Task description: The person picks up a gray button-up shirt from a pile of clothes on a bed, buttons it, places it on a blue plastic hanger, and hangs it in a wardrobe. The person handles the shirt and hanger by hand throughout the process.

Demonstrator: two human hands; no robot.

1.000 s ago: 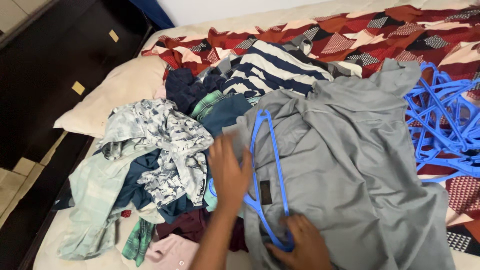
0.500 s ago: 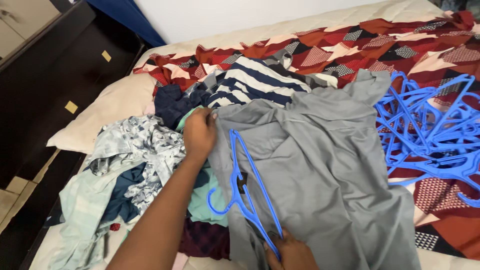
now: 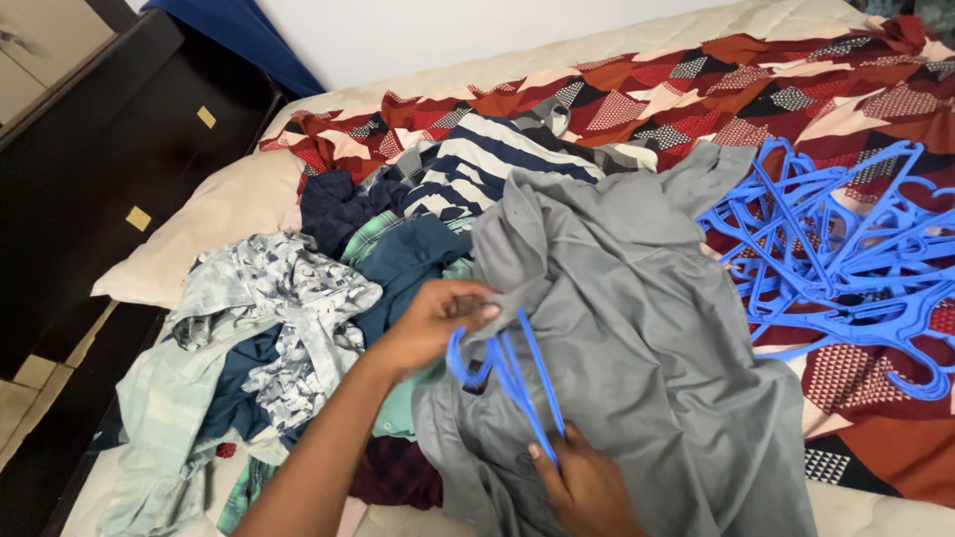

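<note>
Lying across the middle of a bed, a grey shirt (image 3: pixel 637 328) spreads rumpled and creased, with a blue plastic hanger (image 3: pixel 507 373) on top of it near its lower left part. The left hand (image 3: pixel 438 318) pinches a fold of the grey cloth just above the hanger's hook end, fingers curled closed on the fabric. The right hand (image 3: pixel 587 487) grips the hanger's lower end, fingers closed around the blue bar. To the left sits a heap of clothes: a pale printed shirt (image 3: pixel 279 298), a dark blue garment (image 3: pixel 408 264) and a navy-and-white striped top (image 3: pixel 477 164), the last partly under the grey shirt. A tangle of blue hangers (image 3: pixel 836 239) lies to the right on a red patterned blanket (image 3: pixel 716 80). A cream pillow (image 3: pixel 209 224) rests at the bed's left edge.
</note>
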